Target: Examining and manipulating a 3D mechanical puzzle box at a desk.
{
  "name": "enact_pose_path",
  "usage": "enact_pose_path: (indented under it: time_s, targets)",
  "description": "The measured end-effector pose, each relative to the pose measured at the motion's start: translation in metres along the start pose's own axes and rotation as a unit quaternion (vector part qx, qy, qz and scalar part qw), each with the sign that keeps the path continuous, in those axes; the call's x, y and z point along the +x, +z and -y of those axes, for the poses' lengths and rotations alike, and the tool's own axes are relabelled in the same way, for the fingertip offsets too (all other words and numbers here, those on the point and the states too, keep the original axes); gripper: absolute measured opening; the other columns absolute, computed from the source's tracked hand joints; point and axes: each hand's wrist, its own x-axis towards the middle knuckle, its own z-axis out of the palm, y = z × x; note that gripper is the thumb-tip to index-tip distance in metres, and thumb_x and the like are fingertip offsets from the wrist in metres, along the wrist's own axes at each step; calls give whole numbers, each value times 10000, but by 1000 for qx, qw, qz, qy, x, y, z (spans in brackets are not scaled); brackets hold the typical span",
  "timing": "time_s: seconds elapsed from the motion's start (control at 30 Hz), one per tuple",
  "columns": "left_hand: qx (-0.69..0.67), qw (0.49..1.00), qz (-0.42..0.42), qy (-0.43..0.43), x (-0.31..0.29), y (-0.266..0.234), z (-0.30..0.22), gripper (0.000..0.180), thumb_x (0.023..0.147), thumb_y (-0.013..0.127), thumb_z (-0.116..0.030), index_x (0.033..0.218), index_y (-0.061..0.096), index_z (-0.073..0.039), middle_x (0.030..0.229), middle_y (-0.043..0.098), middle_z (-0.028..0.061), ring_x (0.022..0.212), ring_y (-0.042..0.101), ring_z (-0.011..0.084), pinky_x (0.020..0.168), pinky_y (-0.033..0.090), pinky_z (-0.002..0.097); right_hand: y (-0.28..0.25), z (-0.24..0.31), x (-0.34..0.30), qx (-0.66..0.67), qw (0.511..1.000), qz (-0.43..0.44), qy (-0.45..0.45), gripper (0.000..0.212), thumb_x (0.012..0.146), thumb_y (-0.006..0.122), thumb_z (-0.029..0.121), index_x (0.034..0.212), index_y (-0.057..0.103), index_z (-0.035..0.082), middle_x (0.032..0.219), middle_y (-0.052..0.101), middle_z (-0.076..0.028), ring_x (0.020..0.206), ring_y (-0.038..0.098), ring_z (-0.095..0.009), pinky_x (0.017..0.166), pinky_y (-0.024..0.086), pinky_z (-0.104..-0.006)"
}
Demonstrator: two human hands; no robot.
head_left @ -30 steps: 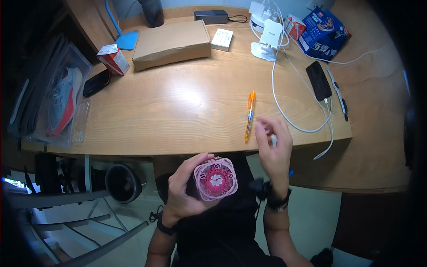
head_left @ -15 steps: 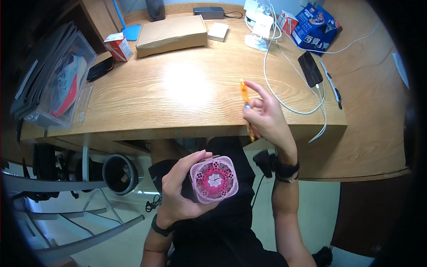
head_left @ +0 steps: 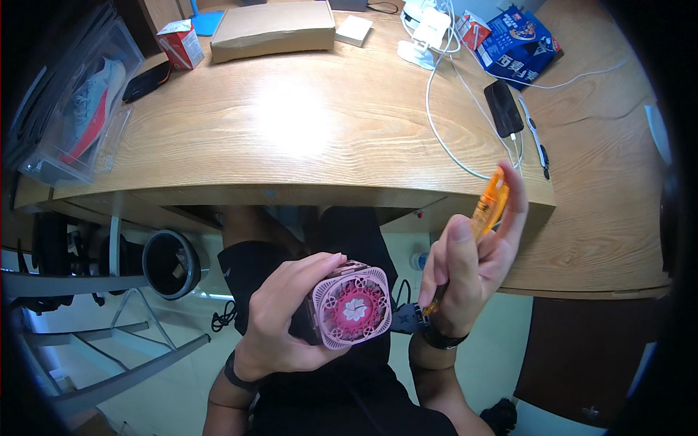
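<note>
My left hand [head_left: 280, 320] grips a pink, rounded-square box with a flower pattern on its face [head_left: 352, 307], held above my lap below the desk edge. My right hand [head_left: 469, 265] holds an orange pen [head_left: 488, 207] upright between thumb and fingers, just right of the pink box and in front of the wooden desk [head_left: 305, 123]. A dark band sits on each wrist.
On the desk lie a flat cardboard box [head_left: 273, 29], a red-and-white carton [head_left: 180, 43], a black phone [head_left: 503, 107] with white cables [head_left: 451, 109], a blue packet [head_left: 520, 45] and a clear case holding shoes [head_left: 76, 102]. A round dark bin [head_left: 171, 263] stands under the desk.
My right hand picked the orange pen up off the desk and drew it back toward me, beside the pink box. The view has tilted down and closer.
</note>
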Motion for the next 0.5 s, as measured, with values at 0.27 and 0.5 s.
enact_pose_path:
  time_s: [0.27,0.5]
  targets:
    - [-6,1000,-6,-23,-1,-1,-7,818,599,944,-150,1329,624,40,1212,704,215,1016,717,330,883,570,379,14,-10,-31,-21,980,-100,-169,568,1040,624,164,1407,196,98,606,572,-47,445,614,-182,393,538,-288]
    - [-2,1000,-13,-25,-1,1,-7,792,632,942,-176,1328,628,33,1207,704,212,1013,717,327,877,565,378,21,-32,-32,37,939,-44,-339,443,987,707,211,1097,304,62,840,582,-147,564,684,-267,525,651,-349]
